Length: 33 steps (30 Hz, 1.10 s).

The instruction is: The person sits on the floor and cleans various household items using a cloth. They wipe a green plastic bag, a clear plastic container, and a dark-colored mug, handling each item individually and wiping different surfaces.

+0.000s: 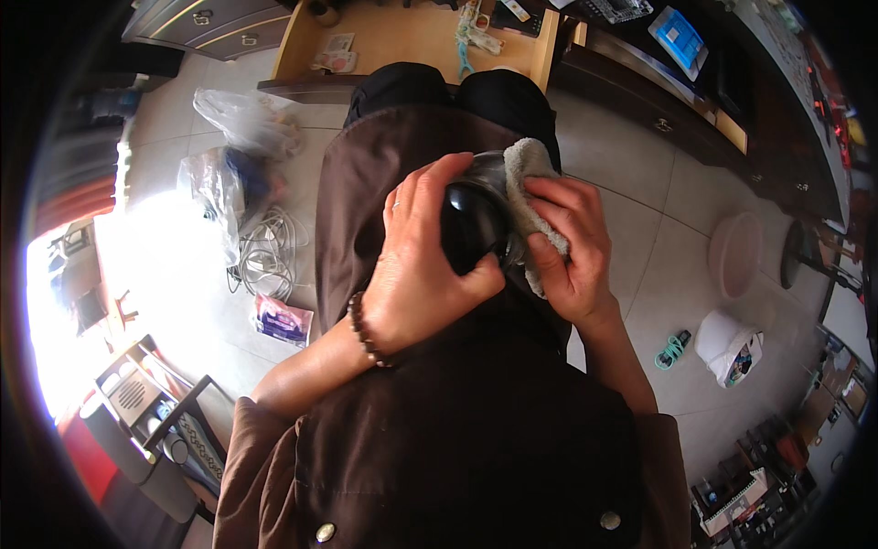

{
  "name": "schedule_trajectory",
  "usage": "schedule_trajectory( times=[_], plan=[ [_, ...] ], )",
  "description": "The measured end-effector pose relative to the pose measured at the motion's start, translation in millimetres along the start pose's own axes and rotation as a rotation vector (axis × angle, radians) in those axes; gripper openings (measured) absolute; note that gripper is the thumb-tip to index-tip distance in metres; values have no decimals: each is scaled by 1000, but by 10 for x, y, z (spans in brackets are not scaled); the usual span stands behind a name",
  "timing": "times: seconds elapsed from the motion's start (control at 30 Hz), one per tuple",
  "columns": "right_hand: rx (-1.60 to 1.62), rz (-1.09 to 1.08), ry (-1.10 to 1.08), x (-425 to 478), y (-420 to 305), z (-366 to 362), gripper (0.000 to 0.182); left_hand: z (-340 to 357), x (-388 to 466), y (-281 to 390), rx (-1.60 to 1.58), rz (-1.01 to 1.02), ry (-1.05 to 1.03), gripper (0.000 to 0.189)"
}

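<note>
Above my lap, my left hand [432,254] grips a rounded, glossy black object [473,223] with a clear rim or body on its right side; its exact kind is unclear. A light grey terry cloth [525,171] is pinched in my right hand [573,250] and lies against the clear part. Fingers and cloth hide much of the object. A brown apron [363,165] covers my lap beneath both hands.
Ahead is an open wooden drawer [391,41] holding small items. Plastic bags [247,123], coiled cables [267,254] and a purple packet [282,320] lie on the floor at left. At right are a pink basin [735,254], a teal cord [671,351] and a white bin [720,343].
</note>
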State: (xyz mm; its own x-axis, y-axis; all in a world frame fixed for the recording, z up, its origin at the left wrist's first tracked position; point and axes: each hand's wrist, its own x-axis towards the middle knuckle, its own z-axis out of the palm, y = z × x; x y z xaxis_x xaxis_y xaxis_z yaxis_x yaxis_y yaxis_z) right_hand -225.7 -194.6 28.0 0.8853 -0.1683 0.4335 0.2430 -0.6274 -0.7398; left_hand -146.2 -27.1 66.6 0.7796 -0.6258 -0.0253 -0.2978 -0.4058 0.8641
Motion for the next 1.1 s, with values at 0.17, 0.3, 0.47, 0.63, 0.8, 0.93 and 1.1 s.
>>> schedule_trajectory(
  times=[0.17, 0.3, 0.47, 0.63, 0.8, 0.93, 1.1],
  plan=[
    [57, 16, 25, -15, 70, 17, 22, -508, -137, -14, -684, -234, -99, 68],
    [76, 47, 52, -20, 77, 43, 22, -698, -278, -377, -1015, -169, 83, 65],
    [80, 112, 50, -18, 29, 46, 21, -707, -423, -700, -1122, -346, 428, 50],
    [93, 178, 52, -30, 16, 66, 22, -372, -760, -678, -1289, -572, 197, 48],
    [133, 289, 102, -53, 15, 66, 22, -55, -489, -593, -1185, -453, 88, 53],
    [128, 338, 134, -126, 81, 68, 22, 227, -93, -743, -1232, -242, 205, 37],
    [105, 373, 128, -126, 24, 77, 19, 157, 425, -710, -1240, -291, 193, 26]
  ],
)
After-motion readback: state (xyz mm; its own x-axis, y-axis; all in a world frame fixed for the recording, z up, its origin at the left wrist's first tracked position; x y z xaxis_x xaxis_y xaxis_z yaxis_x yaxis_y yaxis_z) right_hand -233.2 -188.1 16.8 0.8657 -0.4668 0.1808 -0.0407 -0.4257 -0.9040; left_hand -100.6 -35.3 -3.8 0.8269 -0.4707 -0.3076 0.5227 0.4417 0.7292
